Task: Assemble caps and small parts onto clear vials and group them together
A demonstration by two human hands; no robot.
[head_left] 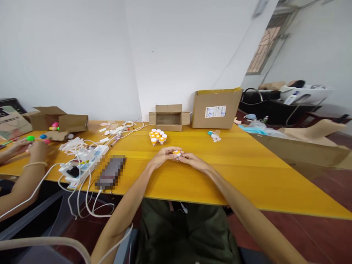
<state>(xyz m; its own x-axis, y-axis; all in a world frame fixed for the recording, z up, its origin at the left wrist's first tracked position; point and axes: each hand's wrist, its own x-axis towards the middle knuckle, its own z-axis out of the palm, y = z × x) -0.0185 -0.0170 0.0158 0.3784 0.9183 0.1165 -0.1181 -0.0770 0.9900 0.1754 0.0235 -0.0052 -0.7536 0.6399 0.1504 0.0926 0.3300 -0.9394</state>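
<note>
Between the fingers of both hands, just above the yellow table [247, 176], is a small round orange-and-white piece [176, 152]. My left hand [162, 157] grips it from the left, its fingers curled around the far side. From the right, the thumb and fingertips of my right hand [195, 162] close on its lower edge. Beyond my left hand stands a tight cluster of similar orange-and-white pieces [157, 136]. The underside of the held piece is mostly hidden by my fingers.
An open small cardboard box [168, 127] and a large closed carton [216, 109] stand against the wall. Small white and teal parts [215, 136] lie right. On the left are a power strip [92, 163], cables, a blurred-out dark device [111, 173] and a co-worker's hands [37, 149].
</note>
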